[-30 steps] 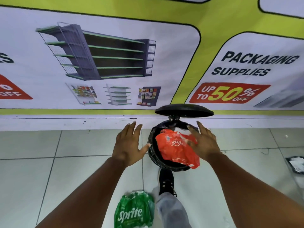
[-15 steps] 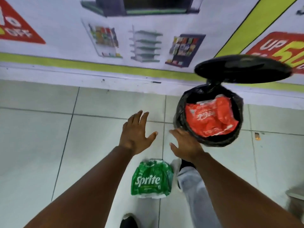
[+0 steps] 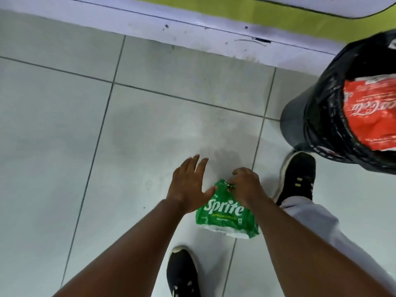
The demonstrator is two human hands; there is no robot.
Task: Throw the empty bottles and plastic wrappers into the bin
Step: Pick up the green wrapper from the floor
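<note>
A green Sprite plastic wrapper (image 3: 225, 213) lies on the tiled floor between my feet. My right hand (image 3: 246, 187) is closed on its bunched top edge. My left hand (image 3: 188, 185) hovers just left of the wrapper, fingers spread, thumb touching its edge. At the right stands the bin (image 3: 317, 121), lined with a black bag, its mouth uncovered. A red Coca-Cola wrapper (image 3: 370, 112) sits inside the bin, partly cut off by the frame edge.
My right shoe (image 3: 297, 176) is planted at the foot of the bin, my left shoe (image 3: 182, 273) nearer me. A white skirting and a green-and-white banner wall (image 3: 214, 20) run along the far edge of the pale floor tiles.
My view dropped from the wall and bin to the floor. My right hand left the red wrapper in the bin, came down and closed on the Sprite wrapper; the left hand followed.
</note>
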